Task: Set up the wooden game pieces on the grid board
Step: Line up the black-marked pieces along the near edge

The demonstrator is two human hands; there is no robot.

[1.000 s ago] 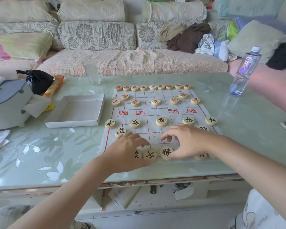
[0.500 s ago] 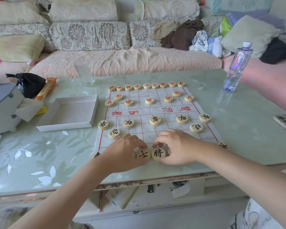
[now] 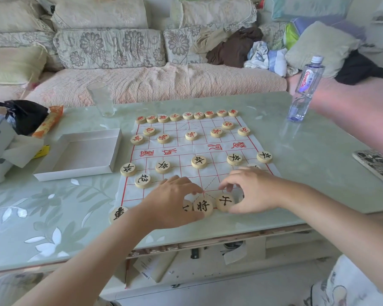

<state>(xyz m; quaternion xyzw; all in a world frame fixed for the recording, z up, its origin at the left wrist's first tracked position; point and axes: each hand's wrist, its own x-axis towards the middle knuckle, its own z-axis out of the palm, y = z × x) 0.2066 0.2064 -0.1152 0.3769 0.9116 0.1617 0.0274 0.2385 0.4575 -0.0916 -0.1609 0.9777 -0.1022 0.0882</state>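
Both at the near row of the white red-lined grid board (image 3: 208, 149). Left hand (image 3: 175, 202) laid loosely over round wooden black-marked pieces beside the general piece (image 3: 203, 206). Right hand (image 3: 250, 191), since half a second ago shifted rightward, pinching the adjacent advisor piece (image 3: 224, 202) (grip seemingly closed, partly hidden).

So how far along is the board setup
Nearly done. The red pieces fill the far side, and the black pawns stand in their row. Both hands, left hand and right hand, are arranging the near row around the general. Only that row is left.
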